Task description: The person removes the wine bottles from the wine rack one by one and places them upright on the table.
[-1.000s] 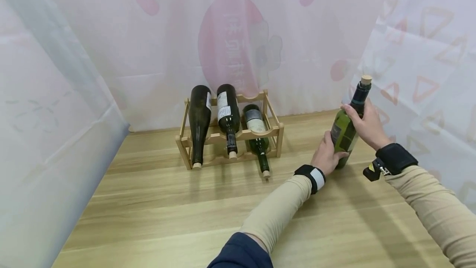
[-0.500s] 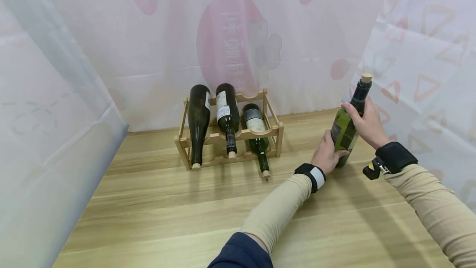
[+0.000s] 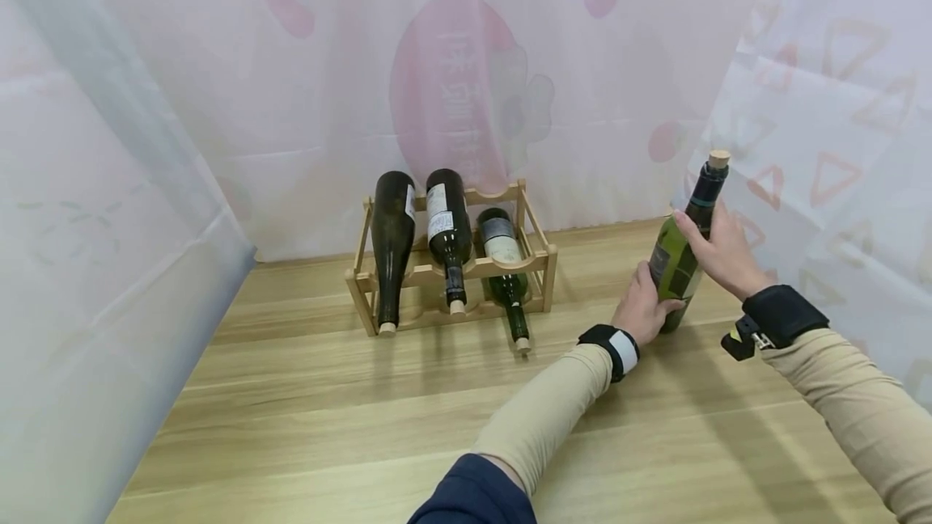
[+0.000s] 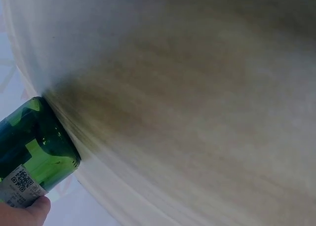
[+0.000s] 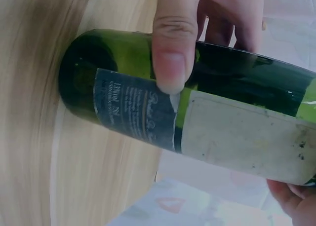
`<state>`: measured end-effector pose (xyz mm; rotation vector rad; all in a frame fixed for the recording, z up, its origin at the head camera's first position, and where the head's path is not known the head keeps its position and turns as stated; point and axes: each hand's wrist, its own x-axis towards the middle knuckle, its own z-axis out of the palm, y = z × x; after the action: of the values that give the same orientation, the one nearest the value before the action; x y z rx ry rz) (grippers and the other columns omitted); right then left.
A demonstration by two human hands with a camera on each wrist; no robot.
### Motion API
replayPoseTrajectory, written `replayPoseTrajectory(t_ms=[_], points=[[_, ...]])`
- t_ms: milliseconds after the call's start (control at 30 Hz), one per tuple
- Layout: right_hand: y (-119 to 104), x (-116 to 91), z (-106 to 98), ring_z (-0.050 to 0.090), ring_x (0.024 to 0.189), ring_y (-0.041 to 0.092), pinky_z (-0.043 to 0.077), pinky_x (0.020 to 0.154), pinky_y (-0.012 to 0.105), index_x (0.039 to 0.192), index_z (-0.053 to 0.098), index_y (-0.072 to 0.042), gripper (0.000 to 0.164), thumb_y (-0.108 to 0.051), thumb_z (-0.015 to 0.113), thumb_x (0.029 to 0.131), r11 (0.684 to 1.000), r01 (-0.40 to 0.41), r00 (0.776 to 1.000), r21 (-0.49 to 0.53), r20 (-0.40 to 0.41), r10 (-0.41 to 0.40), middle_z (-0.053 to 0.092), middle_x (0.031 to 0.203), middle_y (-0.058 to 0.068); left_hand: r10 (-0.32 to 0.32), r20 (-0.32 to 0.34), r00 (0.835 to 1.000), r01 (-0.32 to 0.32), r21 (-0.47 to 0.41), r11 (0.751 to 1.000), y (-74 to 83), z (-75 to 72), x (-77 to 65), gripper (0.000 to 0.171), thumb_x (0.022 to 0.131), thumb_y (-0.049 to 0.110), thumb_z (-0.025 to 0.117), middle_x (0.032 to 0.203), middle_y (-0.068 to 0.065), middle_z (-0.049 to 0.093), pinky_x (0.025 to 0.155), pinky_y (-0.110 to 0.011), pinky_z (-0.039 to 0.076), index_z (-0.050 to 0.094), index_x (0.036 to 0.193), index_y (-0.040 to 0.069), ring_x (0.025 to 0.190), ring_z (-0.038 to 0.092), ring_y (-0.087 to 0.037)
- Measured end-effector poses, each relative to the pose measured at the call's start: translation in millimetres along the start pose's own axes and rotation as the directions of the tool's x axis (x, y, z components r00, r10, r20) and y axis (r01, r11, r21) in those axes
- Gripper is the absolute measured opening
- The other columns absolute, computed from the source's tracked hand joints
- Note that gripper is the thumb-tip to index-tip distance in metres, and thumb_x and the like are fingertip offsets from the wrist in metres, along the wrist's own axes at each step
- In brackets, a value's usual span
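In the head view, a green wine bottle with a cork in its neck leans slightly right near the table's right side. My left hand holds its lower body. Higher up, around the shoulder and lower neck, my right hand grips it. The right wrist view shows a torn dark label and a pale label, with a thumb pressing beside them. A QR sticker appears next to a thumb in the left wrist view. Most fingers are hidden behind the glass.
A two-tier wooden rack stands at the back centre. Two corked bottles lie on top, one dark and one labelled; a green bottle lies lower right. Printed curtains enclose the wooden table.
The head view has shifted slightly. My right wrist has moved a little to the right; both hands stay on the bottle, which keeps about the same place.
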<state>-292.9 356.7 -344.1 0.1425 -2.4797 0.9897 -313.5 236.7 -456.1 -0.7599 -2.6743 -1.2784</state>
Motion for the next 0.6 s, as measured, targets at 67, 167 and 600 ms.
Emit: replayPoseTrajectory(t_ms=[67, 167, 600], points=[[-0.8, -3.1, -2.5, 0.061, 0.095, 0.046, 0.050, 0.075, 0.034, 0.131, 0.037, 0.009, 0.054, -0.036, 0.042, 0.102, 1.000, 0.001, 1.000, -0.025, 0.015, -0.001, 0.057, 0.111, 0.033, -0.011, 0.006, 1.000, 0.012, -0.007, 1.000, 1.5, -0.7, -0.4, 0.063, 0.088, 0.040, 0.066, 0.118, 0.002, 0.052, 0.085, -0.018, 0.049, 0.031, 0.134, 0.015, 0.105, 0.058, -0.007], [-3.3, -8.9, -6.2, 0.060, 0.091, 0.050, 0.049, 0.075, 0.053, 0.129, 0.038, 0.014, 0.057, -0.037, 0.041, 0.102, 0.997, 0.012, 0.999, -0.080, 0.038, -0.008, 0.055, 0.108, 0.035, -0.023, 0.013, 1.000, 0.023, -0.010, 1.000, 3.3, -3.3, -0.8, 0.063, 0.088, 0.040, 0.066, 0.117, 0.001, 0.053, 0.084, -0.018, 0.049, 0.031, 0.134, 0.015, 0.104, 0.058, -0.008], [-10.0, -44.5, -20.4, 0.057, 0.057, 0.040, 0.041, 0.047, 0.043, 0.098, 0.060, 0.013, 0.075, -0.057, 0.032, 0.100, 0.888, -0.023, 0.990, -0.460, 0.114, 0.085, 0.060, 0.070, 0.027, -0.097, 0.052, 0.994, 0.093, 0.065, 0.993, 5.6, -16.3, -6.0, 0.073, 0.080, 0.040, 0.077, 0.114, 0.003, 0.055, 0.076, -0.019, 0.049, 0.034, 0.135, 0.019, 0.103, 0.059, -0.007]])
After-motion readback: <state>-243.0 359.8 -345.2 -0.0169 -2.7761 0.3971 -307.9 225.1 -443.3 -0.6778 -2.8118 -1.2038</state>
